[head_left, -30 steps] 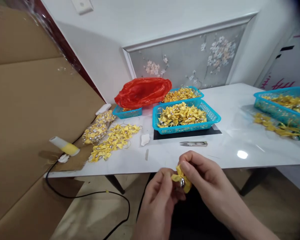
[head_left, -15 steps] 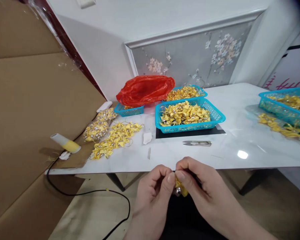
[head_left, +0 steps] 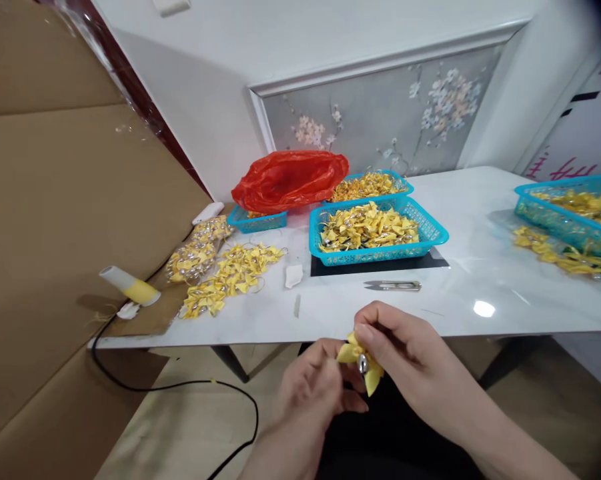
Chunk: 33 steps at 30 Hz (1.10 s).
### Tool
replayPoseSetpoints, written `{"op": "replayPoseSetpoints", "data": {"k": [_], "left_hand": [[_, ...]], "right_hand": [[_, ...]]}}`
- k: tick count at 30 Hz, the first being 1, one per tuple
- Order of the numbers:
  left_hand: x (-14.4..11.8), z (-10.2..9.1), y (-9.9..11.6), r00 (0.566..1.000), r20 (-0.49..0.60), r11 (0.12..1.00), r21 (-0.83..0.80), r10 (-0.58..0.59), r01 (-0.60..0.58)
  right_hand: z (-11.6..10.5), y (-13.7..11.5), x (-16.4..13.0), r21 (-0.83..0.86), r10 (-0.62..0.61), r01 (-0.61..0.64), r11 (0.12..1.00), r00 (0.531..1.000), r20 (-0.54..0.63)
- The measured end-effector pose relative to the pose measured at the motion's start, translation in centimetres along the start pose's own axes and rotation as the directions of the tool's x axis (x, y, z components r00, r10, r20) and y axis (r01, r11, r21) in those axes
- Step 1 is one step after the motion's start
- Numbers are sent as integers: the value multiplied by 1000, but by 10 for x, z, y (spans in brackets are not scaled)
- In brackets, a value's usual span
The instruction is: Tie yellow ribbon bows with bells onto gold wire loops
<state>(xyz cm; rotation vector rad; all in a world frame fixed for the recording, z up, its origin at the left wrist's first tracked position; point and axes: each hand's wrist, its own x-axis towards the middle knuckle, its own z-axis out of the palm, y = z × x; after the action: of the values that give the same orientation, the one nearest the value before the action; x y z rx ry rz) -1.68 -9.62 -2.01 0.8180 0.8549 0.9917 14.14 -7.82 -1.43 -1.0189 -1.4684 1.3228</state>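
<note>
My right hand [head_left: 405,360] pinches a yellow fabric flower [head_left: 374,380] with a small silver bell [head_left: 363,364] at its centre, between thumb and index finger. The flower hangs just beyond the table's front edge, its petals pointing outward. Close on its left is my left hand [head_left: 313,387], blurred by motion, with curled fingers partly behind the petals. Whether those fingers grip any part of the flower cannot be made out. Thread snips [head_left: 393,285] lie on the white table [head_left: 340,313] above my hands.
A blue basket [head_left: 380,253] of yellow flowers stands on a black mat, with other blue baskets behind and at right. A red plastic bag [head_left: 290,180] sits at the back. Loose flowers [head_left: 235,270] and a yellow thread cone [head_left: 130,285] are at left, beside cardboard [head_left: 55,233].
Both hands were pinched together over the flower. Now my left hand has shifted away from the pinch, and my right hand has risen slightly, turning the flower so bell and petals show.
</note>
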Motion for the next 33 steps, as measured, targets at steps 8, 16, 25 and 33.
{"op": "replayPoseSetpoints", "data": {"k": [8,16,25,33], "left_hand": [[2,5,4,995,-97,999,19,39,-38],[4,-7,6,976,-216,993,-106,35,-59],[-6,-3,-1,966,-229,980,-126,120,-152],[-12,-9,3,948,-230,975,36,220,-218]], "right_hand": [[3,2,7,-69,-19,23,997,998,55],[8,10,6,-54,-47,46,997,998,-28],[18,5,5,187,77,-93,978,993,95],[17,8,-1,-14,14,-14,1000,999,-35]]}}
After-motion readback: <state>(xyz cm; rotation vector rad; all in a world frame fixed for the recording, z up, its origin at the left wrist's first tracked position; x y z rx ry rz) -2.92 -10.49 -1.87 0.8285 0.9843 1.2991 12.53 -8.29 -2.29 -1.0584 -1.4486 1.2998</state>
